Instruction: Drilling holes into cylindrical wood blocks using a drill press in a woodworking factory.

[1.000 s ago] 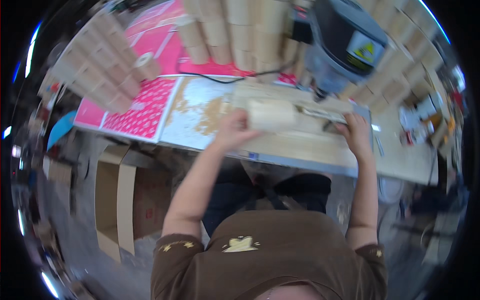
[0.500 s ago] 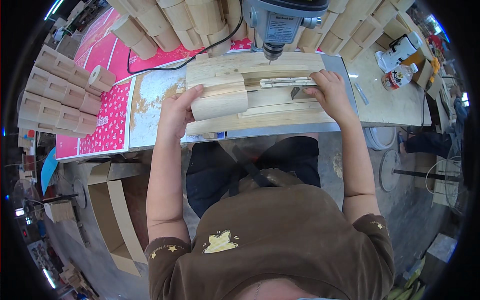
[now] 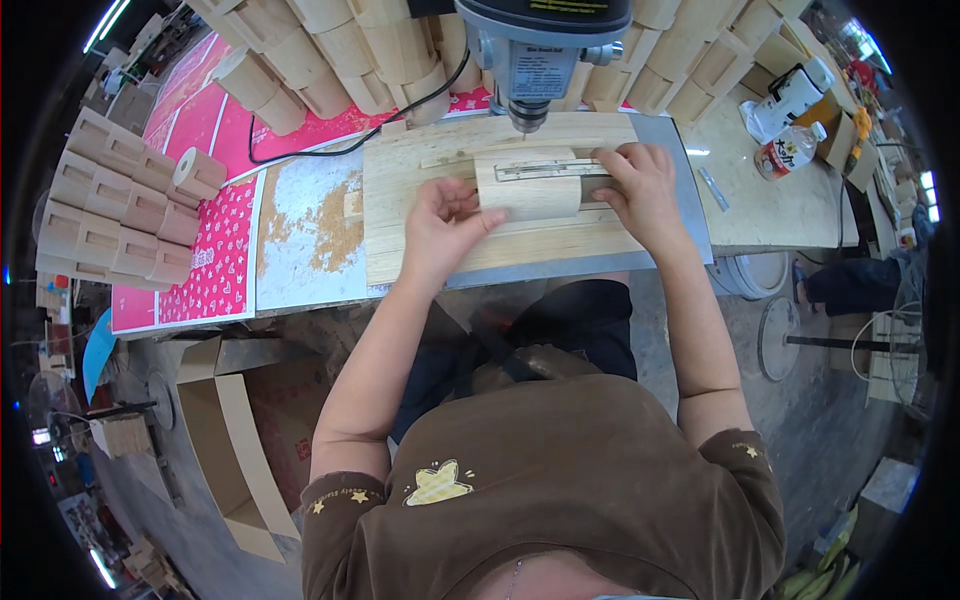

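Observation:
A rounded pale wooden block (image 3: 530, 203) lies sideways on the wooden work board, below a bench drill (image 3: 527, 85). My left hand (image 3: 445, 218) is at the block's left end, fingers curled against it and thumb along its near left corner. A narrow, pale slotted strip (image 3: 545, 171) lies across the top of the block. My right hand (image 3: 637, 190) is closed on the strip's right end, beside the block's right end. A dark metal piece (image 3: 597, 187) shows partly under the right fingers. The drill's chuck (image 3: 527, 115) hangs just beyond the block.
Stacked wooden blocks stand at the left (image 3: 125, 205) and behind the drill (image 3: 345, 50). A black cable (image 3: 375, 122) crosses the table behind the board (image 3: 400, 245). Sawdust (image 3: 340, 230) lies to the left. A bottle (image 3: 790, 150) and a blue-and-white cutter (image 3: 714, 188) are at the right.
My left hand has moved right with the block, from beside the strip to beneath it. The left grip has shifted to the block's end. The right hand keeps hold of the strip.

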{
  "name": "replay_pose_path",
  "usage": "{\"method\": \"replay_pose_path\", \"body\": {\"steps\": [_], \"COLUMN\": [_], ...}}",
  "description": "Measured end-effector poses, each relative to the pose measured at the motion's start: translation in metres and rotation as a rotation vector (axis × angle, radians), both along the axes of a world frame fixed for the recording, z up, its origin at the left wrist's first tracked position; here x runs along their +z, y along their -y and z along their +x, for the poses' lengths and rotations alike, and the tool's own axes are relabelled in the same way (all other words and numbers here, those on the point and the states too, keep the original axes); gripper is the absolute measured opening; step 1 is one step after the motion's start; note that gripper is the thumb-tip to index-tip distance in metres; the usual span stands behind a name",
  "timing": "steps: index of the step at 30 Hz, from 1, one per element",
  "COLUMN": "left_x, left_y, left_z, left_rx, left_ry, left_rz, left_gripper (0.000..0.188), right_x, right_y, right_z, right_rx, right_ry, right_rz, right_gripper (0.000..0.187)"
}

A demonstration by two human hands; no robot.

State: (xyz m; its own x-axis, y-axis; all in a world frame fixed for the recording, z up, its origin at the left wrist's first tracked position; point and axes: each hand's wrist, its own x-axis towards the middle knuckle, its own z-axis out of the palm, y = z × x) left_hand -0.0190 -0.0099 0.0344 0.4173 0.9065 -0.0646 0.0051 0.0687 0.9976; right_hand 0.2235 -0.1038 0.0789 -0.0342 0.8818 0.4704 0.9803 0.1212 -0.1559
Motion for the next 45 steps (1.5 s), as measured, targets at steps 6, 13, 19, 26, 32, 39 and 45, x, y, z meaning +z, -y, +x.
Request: {"method": "replay_pose_path", "body": {"steps": [6, 13, 19, 26, 32, 39, 45], "left_x": [-0.018, -0.031, -0.029, -0.028, -0.023, -0.024, -0.025], "left_y": [0.014, -0.015, -0.018, -0.016, -0.014, -0.018, -0.013], "left_z": [0.015, -0.003, -0.007, -0.004, -0.002, -0.002, -0.005], "left_rx": [0.073, 0.160, 0.133, 0.109, 0.142, 0.138, 0.153], "left_ry": [-0.428, -0.651, -0.595, -0.615, -0.633, -0.622, -0.646], "left_rz": [0.804, 0.919, 0.895, 0.886, 0.893, 0.921, 0.929], "left_gripper": [0.075, 0.074, 0.067, 0.066, 0.054, 0.063, 0.058], "right_x": [-0.012, -0.018, 0.040, 0.167, 0.157, 0.068, 0.009], "right_y": [-0.019, -0.035, -0.035, -0.103, -0.046, 0.000, -0.020], "right_z": [0.003, -0.011, 0.005, 0.019, 0.010, -0.041, -0.035], "right_rx": [-0.185, -0.119, 0.122, 0.048, -0.057, -0.090, 0.000], "right_ry": [-0.146, -0.166, -0.643, -0.772, -0.313, -0.343, -0.367], "right_rz": [0.024, 0.094, 0.494, 0.356, 0.410, 0.513, 0.648], "right_gripper": [0.058, 0.062, 0.047, 0.023, 0.025, 0.006, 0.012]}}
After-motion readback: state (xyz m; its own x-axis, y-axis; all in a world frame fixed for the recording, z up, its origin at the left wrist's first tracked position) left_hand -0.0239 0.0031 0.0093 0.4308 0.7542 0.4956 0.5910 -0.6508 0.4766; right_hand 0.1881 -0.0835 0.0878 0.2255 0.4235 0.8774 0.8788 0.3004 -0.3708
